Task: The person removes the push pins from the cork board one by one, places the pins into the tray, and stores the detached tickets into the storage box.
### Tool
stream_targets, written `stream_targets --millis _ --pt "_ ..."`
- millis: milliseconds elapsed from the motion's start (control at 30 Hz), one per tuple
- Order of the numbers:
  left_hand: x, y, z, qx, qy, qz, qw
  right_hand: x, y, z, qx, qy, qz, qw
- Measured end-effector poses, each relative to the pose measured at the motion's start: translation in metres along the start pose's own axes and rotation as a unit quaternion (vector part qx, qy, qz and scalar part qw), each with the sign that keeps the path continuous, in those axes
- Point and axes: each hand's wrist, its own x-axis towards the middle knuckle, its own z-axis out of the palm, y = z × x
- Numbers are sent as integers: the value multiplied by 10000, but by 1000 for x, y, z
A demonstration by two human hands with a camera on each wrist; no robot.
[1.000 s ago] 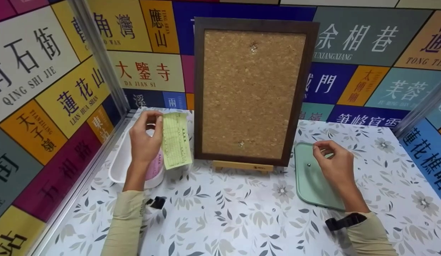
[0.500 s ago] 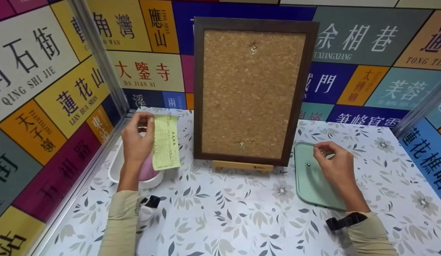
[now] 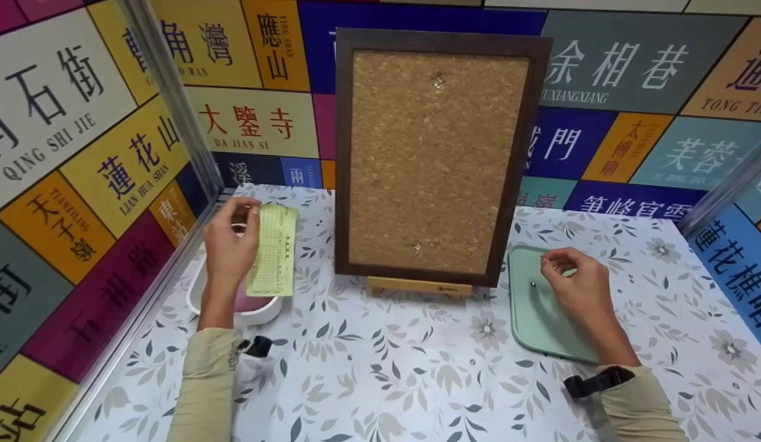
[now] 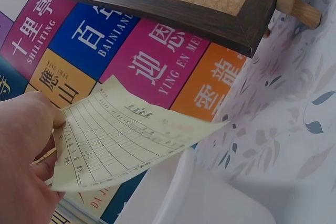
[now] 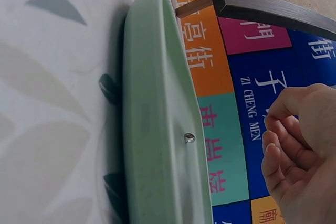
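My left hand (image 3: 232, 245) pinches a yellow printed paper slip (image 3: 275, 252) by its left edge. Ruled lines and small print cover the slip, which bends a little in the left wrist view. Below and behind it stands a white tub (image 3: 258, 317) with something pink (image 3: 248, 301) inside, mostly hidden by the hand and slip. Over a pale green tray (image 3: 531, 331), my right hand (image 3: 580, 282) hovers with loosely curled fingers, and nothing shows between them. One small silvery pin-like piece (image 3: 533, 284) lies in the tray.
A dark-framed cork board (image 3: 439, 166) leans on a wooden stand (image 3: 420, 287) at the middle back. Two small clear pieces sit on its cork, one high and one low. Leaf-patterned cloth (image 3: 386, 368) covers the table, with sign-printed walls around it.
My left hand has moved left and slightly down with the yellow slip, which now hangs in front of the tub. The right hand has stayed almost still over the tray.
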Motion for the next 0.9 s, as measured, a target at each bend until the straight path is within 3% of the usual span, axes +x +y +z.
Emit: stream_targets --millis 267,500,700,900 --pt "0 -10 -3 254 -45 -125 9996 1 5 0 -103 -178 112 9997" --pt "1 -20 -9 652 -96 -23 9978 0 10 0 -163 -411 172 9989" --pt "0 -27 -9 885 -263 49 9957 1 13 1 -179 -638 232 9975" --pt "-4 -30 -6 966 -567 -108 9936 0 15 0 -171 -962 203 9950"
